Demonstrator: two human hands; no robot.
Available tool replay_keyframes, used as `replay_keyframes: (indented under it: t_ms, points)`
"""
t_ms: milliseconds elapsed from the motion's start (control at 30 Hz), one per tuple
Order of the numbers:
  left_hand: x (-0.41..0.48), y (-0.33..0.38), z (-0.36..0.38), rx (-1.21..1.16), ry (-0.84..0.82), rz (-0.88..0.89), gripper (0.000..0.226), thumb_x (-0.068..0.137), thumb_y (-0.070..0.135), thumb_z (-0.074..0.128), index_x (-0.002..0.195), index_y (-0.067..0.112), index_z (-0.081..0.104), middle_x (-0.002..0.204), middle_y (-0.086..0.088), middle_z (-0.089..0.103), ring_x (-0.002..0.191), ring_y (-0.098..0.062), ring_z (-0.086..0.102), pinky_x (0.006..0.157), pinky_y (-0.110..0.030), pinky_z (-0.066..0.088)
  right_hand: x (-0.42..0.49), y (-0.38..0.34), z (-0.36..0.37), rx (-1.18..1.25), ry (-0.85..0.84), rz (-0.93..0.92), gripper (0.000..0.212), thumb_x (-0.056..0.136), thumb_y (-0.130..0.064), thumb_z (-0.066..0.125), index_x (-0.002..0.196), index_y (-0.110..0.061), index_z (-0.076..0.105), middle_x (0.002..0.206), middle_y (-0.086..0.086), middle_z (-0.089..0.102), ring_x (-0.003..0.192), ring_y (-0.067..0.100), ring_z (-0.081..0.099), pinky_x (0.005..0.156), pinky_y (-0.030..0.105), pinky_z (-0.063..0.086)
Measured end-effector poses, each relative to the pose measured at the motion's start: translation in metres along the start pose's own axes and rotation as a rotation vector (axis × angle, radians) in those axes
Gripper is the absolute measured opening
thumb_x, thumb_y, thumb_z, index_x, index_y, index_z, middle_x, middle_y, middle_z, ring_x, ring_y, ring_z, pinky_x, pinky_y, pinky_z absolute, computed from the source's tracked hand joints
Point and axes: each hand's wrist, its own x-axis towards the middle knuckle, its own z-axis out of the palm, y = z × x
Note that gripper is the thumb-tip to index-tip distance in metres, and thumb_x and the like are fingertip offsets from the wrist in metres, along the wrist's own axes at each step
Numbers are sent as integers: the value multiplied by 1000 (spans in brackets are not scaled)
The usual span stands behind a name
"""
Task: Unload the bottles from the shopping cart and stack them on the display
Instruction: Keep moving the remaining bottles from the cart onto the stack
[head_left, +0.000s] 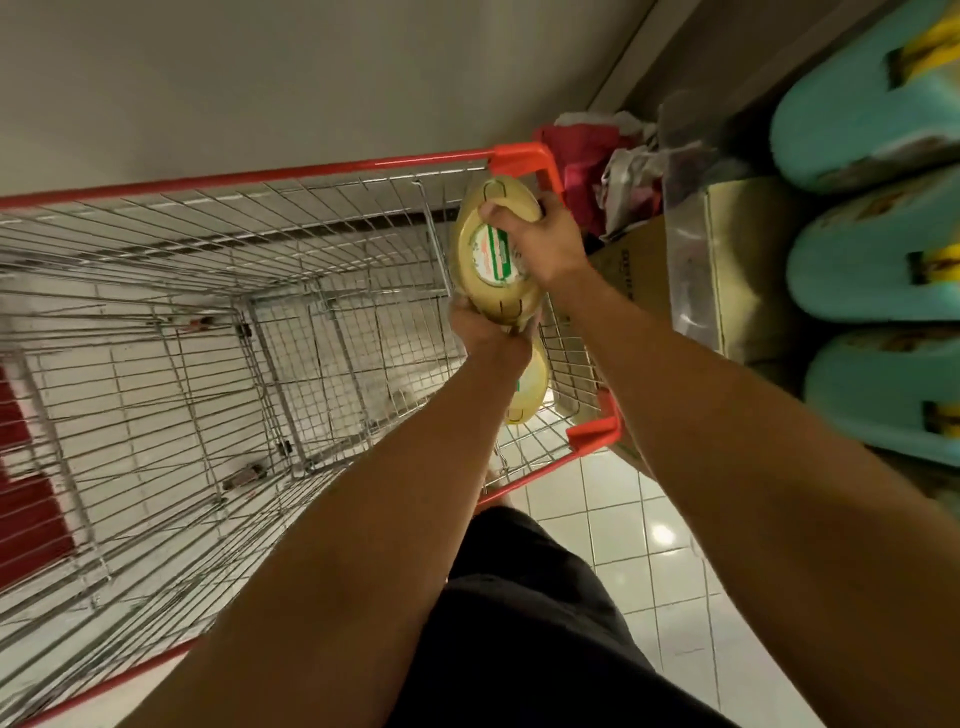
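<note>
Bottles (483, 270), 2 yellow ones, lie under the gripping right hand (545, 244). Left hand (478, 327) clasps the nearer one from below.

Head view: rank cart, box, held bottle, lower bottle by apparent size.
1. cart
2. box
3. held bottle
4. lower bottle, mostly hidden, so its rank is unsure

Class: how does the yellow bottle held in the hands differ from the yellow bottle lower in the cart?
The held bottle is gripped by the left hand and right hand; the lower bottle shows no hand on it. The held bottle is mostly visible; the lower bottle is half hidden behind the left forearm. Both are yellow.
</note>
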Motion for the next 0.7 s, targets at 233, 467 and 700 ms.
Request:
replay_keyframes:
  t_ms: [233,467,700]
  points:
    - [-39,23,-27,-170,-210,-5,68,98,68,35,137,22,66,137,-13,67,129,-30,61,99,-40,54,-69,-42,6,185,114,-77,36,81,-32,91,98,-32,60,104,-5,76,96,15,76,91,40,63]
    - [-64,54,-80,20,-285,116,57,106,59,31,117,21,72,104,-4,79,95,-23,74,66,-34,62,-136,-50,-1,176,106,-146,25,87,-43,84,103,-33,67,110,-2,76,96,12,76,90,41,64]
    - [-90,71,-118,332,-311,89,55,100,65,36,97,32,80,96,2,81,105,-25,72,86,-44,56,-189,-28,-3,313,74,-182,33,100,-37,68,123,-15,62,114,8,74,103,20,75,88,38,63]
